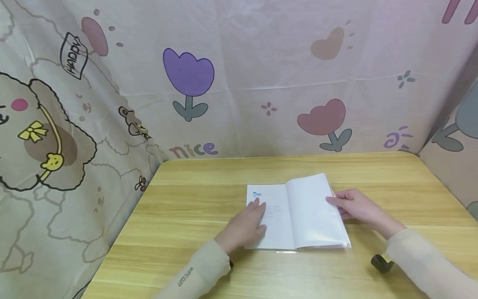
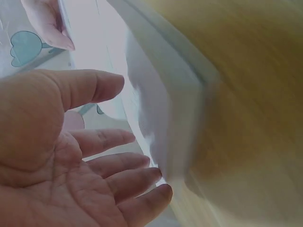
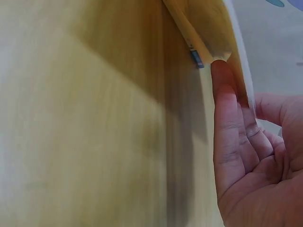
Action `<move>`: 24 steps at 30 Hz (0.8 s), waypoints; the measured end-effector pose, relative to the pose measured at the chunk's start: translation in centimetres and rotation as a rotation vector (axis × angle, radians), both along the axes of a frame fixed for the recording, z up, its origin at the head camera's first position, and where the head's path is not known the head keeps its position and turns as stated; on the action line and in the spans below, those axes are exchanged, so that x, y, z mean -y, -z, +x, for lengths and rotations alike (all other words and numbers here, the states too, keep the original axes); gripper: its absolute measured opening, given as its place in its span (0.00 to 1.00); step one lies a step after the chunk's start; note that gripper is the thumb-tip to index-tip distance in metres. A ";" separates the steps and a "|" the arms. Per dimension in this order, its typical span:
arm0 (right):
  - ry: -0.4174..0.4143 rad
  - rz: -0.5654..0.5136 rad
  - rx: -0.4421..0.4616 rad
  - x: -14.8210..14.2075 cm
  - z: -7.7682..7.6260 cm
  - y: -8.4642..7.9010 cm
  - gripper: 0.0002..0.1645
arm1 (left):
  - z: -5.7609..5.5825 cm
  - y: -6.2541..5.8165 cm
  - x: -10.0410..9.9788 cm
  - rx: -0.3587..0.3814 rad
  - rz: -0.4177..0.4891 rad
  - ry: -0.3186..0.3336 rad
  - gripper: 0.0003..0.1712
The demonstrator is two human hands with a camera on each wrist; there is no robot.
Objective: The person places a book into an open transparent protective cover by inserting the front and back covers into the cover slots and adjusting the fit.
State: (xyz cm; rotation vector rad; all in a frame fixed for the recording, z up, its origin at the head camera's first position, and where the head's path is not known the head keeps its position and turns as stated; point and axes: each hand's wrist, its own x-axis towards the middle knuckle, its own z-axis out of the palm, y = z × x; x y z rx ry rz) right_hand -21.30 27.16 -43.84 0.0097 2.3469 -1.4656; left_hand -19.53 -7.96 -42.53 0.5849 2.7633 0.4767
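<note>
An open book (image 1: 311, 216) lies on the wooden table, its left page bearing a small blue mark and lines of print, its right page blank white. Spread fingers of my left hand (image 1: 244, 226) rest on the left page. Seen in the left wrist view, the left hand (image 2: 90, 156) has its thumb and fingers extended along the book's thick edge (image 2: 184, 127). My right hand (image 1: 352, 205) pinches the outer right edge, thumb on top. In the right wrist view, the fingers (image 3: 229, 137) lie under the lifted orange-brown cover (image 3: 213, 28).
The table (image 1: 194, 187) extends around the book on all sides. Printed cloth (image 1: 242, 83) with flowers and cartoon figures hangs behind and at both sides. A dark cylindrical object (image 1: 381, 263) sits beside the right sleeve.
</note>
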 end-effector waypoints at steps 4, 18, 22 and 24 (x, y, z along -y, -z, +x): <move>0.009 0.003 0.001 -0.7 0.2 -0.6 0.28 | -0.3 0.0 0.8 -0.004 0.028 -0.023 0.37; 0.026 0.009 -0.042 -1.3 0.4 -2.1 0.28 | -0.3 0.2 1.1 -0.007 0.051 0.020 0.34; 0.018 -0.005 -0.083 -0.7 0.3 -2.7 0.34 | -0.5 0.2 1.2 -0.005 0.052 0.036 0.30; 0.003 -0.041 -0.091 -0.2 0.3 -3.0 0.37 | -0.7 0.2 1.3 -0.008 0.067 0.042 0.29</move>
